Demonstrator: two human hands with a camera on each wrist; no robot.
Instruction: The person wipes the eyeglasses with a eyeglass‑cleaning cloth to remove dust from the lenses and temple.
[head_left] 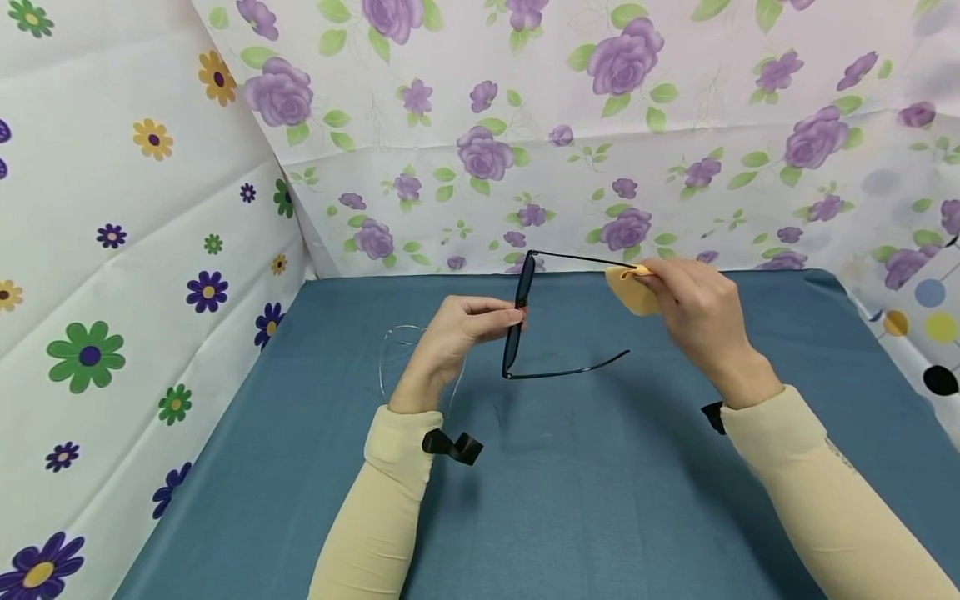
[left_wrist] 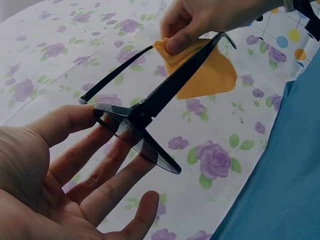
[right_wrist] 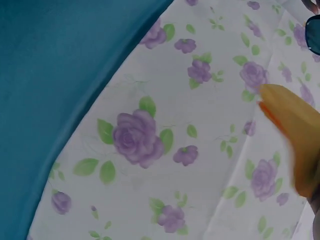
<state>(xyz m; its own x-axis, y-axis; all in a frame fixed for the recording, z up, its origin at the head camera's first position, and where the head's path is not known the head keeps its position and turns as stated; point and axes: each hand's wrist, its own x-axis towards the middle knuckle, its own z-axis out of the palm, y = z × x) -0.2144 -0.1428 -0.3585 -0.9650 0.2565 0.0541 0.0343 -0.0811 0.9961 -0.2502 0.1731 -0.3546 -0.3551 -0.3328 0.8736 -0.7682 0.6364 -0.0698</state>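
Black-framed glasses (head_left: pixel 513 342) are held up above the table, arms unfolded and pointing right. My left hand (head_left: pixel 468 333) pinches them at the middle of the frame between thumb and fingers. In the left wrist view the fingers (left_wrist: pixel 102 182) spread behind the lenses. With a folded yellow cloth (head_left: pixel 633 290), my right hand (head_left: pixel 697 312) pinches the tip of the far temple arm (head_left: pixel 581 257); the cloth wraps that tip. The near temple arm (head_left: pixel 570 372) hangs free. In the right wrist view the cloth (right_wrist: pixel 292 130) shows at the right edge, blurred, and the hand is mostly out of frame.
A pair of thin, clear-rimmed glasses (head_left: pixel 382 367) lies on the blue tablecloth (head_left: pixel 570 517), partly hidden behind the left wrist. Flowered sheets (head_left: pixel 420 158) hang at the back and left. A black strap piece (head_left: pixel 453 447) sits at the left cuff.
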